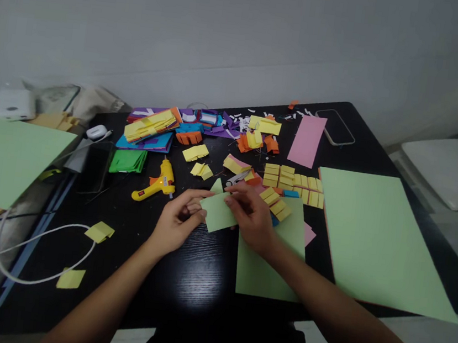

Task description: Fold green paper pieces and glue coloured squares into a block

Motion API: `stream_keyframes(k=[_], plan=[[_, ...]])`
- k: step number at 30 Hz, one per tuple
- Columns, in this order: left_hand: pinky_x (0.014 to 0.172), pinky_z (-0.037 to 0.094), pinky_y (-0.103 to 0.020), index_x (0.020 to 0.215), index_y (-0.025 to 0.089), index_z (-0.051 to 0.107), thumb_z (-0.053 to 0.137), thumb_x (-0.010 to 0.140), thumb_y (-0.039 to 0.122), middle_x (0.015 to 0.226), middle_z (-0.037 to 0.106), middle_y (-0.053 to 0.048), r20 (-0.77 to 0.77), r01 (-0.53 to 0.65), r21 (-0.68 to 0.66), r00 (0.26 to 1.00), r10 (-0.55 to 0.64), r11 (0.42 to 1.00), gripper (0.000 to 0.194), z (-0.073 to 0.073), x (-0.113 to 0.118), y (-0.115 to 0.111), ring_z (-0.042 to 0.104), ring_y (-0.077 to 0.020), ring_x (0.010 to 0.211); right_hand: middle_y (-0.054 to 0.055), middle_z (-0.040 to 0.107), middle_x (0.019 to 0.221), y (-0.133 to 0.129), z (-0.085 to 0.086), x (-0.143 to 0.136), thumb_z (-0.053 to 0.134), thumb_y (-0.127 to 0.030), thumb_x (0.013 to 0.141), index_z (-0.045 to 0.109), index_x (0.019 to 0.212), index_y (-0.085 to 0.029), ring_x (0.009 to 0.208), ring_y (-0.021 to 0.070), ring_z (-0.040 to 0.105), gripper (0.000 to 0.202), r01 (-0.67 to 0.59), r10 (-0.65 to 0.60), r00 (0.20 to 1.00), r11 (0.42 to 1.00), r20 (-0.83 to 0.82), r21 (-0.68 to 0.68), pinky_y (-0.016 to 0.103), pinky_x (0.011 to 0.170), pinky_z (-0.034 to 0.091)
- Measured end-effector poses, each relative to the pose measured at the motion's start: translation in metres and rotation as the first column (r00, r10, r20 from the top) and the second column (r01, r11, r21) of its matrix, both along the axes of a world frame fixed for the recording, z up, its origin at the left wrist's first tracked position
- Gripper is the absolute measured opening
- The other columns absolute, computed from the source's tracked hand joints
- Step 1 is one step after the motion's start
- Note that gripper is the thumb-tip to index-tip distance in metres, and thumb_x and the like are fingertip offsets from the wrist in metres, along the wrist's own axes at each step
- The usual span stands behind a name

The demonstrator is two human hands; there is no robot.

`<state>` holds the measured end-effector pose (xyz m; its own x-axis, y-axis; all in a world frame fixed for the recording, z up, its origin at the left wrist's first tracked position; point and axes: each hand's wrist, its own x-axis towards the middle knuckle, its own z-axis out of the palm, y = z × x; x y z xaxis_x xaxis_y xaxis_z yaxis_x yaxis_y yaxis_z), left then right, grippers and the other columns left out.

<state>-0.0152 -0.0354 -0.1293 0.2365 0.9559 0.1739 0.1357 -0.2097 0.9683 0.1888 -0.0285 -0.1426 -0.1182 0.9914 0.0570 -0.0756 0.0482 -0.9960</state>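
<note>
Between my two hands is a small light green piece of paper, held above the black table. My left hand pinches its left edge, with the fingertips behind it. At the upper right edge, my right hand grips it between thumb and fingers. A pointed green paper tip shows just behind; I cannot tell whether it is part of the same piece. Beneath my right wrist lies a larger green sheet. Scissors lie partly hidden beyond my right hand. Folded yellow paper strips are beside that hand.
A yellow glue gun lies left of my hands. Stacked folded papers, green folded pieces and white scraps sit at the back. A large green sheet, pink paper and a phone are right. A white cable loops left.
</note>
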Motion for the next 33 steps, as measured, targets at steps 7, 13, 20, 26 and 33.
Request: stream_keyframes(k=[7, 13, 20, 26, 33], plan=[[0.075, 0.061, -0.028, 0.124, 0.023, 0.074, 0.075, 0.095, 0.026, 0.099, 0.077, -0.006, 0.11, 0.101, -0.036, 0.989, -0.097, 0.994, 0.03, 0.003, -0.004, 0.002, 0.075, -0.0183, 0.086, 0.002, 0.072, 0.09, 0.004, -0.001, 0.0, 0.078, -0.05, 0.091, 0.076, 0.116, -0.029, 0.065, 0.0173, 0.065, 0.033, -0.037, 0.021, 0.994, 0.989, -0.11, -0.146, 0.026, 0.038, 0.054], [0.078, 0.062, -0.028, 0.13, 0.021, 0.07, 0.075, 0.094, 0.022, 0.099, 0.077, -0.007, 0.11, 0.15, -0.068, 0.984, -0.142, 0.986, 0.036, -0.001, -0.006, 0.001, 0.075, -0.0173, 0.088, 0.002, 0.075, 0.086, 0.009, -0.006, 0.002, 0.077, -0.044, 0.091, 0.08, 0.113, -0.027, 0.073, 0.0176, 0.067, 0.028, 0.018, -0.019, 1.0, 0.999, -0.015, -0.049, 0.028, 0.057, 0.053], [0.073, 0.059, -0.027, 0.127, 0.02, 0.07, 0.076, 0.092, 0.022, 0.092, 0.074, -0.004, 0.07, 0.096, -0.069, 0.993, -0.091, 0.993, 0.036, -0.003, -0.005, 0.001, 0.07, -0.0153, 0.08, 0.002, 0.077, 0.091, 0.008, -0.003, 0.001, 0.078, -0.042, 0.091, 0.079, 0.117, -0.027, 0.079, 0.0185, 0.071, 0.03, -0.011, 0.009, 1.0, 0.999, -0.029, -0.049, 0.031, 0.067, 0.057], [0.07, 0.057, -0.025, 0.117, 0.02, 0.072, 0.077, 0.092, 0.028, 0.093, 0.076, -0.004, -0.074, -0.084, 0.081, 0.993, 0.09, 0.993, 0.027, -0.008, -0.003, 0.003, 0.071, -0.0161, 0.079, 0.005, 0.08, 0.105, 0.0, -0.002, -0.002, 0.075, -0.042, 0.093, 0.075, 0.126, -0.027, 0.095, 0.023, 0.077, 0.036, -0.08, 0.08, 0.996, 0.997, -0.027, -0.017, 0.037, 0.081, 0.064], [0.073, 0.056, -0.029, 0.11, 0.021, 0.076, 0.07, 0.095, 0.02, 0.096, 0.077, -0.005, -0.254, -0.066, 0.392, 0.951, 0.177, 0.918, 0.016, 0.0, -0.002, 0.002, 0.07, -0.0176, 0.082, 0.005, 0.083, 0.103, -0.003, -0.003, -0.003, 0.071, -0.038, 0.097, 0.077, 0.121, -0.028, 0.09, 0.0226, 0.079, 0.026, -0.056, 0.051, 0.995, 0.997, 0.08, 0.059, 0.037, 0.078, 0.063]])
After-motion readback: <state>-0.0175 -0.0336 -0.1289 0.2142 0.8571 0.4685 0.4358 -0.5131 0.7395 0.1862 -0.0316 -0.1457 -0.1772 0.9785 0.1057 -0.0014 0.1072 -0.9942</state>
